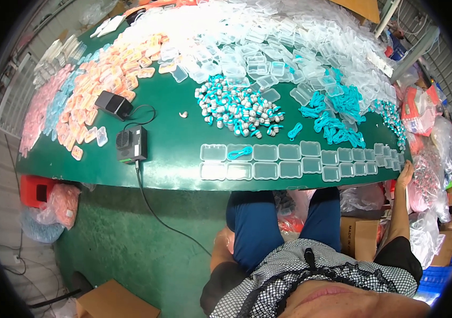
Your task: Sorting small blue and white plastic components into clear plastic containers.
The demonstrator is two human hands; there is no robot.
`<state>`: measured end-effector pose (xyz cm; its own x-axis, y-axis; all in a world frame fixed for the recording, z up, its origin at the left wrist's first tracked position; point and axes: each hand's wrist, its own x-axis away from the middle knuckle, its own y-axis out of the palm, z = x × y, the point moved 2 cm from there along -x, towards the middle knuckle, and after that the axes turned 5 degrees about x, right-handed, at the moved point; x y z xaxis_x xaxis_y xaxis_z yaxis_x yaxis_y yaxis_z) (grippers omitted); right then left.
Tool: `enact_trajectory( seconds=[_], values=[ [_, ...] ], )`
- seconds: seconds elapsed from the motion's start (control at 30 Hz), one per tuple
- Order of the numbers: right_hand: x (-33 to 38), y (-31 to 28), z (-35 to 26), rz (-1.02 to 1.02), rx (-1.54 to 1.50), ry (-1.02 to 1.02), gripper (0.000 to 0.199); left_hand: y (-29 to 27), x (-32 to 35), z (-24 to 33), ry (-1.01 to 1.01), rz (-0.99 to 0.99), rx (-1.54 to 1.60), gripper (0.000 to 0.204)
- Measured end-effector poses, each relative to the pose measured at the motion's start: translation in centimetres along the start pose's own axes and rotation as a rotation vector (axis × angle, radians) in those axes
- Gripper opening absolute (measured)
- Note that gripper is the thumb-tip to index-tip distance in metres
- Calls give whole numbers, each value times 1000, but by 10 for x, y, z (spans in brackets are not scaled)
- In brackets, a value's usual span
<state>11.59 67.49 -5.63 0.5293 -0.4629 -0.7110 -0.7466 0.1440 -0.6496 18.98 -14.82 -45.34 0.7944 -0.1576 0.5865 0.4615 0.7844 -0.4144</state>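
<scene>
My right hand (pixel 406 173) rests at the right edge of the green table (pixel 173 132), fingers stretched out, beside the end of a double row of clear plastic boxes (pixel 290 169). One box near the left end holds a coiled turquoise cord (pixel 240 153); the others around it look bare inside. My left hand (pixel 225 238) is low beside my left thigh, below the table, and its fingers are hidden. Behind the boxes lies a heap of small ribbed grey-and-turquoise plugs (pixel 236 108). Bundled turquoise cords (pixel 337 114) are piled to its right.
A large mound of clear boxes (pixel 289 40) covers the table's far side. Orange packs (pixel 114 74) and pink packs (pixel 40 114) lie at left. A black speaker-like device (pixel 131 144) trails a cable below the edge. Bags (pixel 422 111) crowd the right side; a carton (pixel 117 299) stands on the floor.
</scene>
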Motion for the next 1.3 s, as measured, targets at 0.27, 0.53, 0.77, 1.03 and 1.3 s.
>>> enact_trajectory(
  seconds=[0.27,0.53,0.77,1.03,1.3],
  values=[
    [2,-23,27,27,28,32,31,8,-15,31,-525,-49,37,46],
    [1,-22,22,33,41,55,32,37,-44,-5,-278,-110,-378,40],
    [4,-5,11,0,-3,49,32,-22,20,71,-363,-222,-256,38],
    [-1,7,-2,-18,0,35,33,-16,18,42,-473,-76,-81,33],
    [2,-28,18,12,14,31,33,-13,11,74,-280,-101,-93,34]
  ],
)
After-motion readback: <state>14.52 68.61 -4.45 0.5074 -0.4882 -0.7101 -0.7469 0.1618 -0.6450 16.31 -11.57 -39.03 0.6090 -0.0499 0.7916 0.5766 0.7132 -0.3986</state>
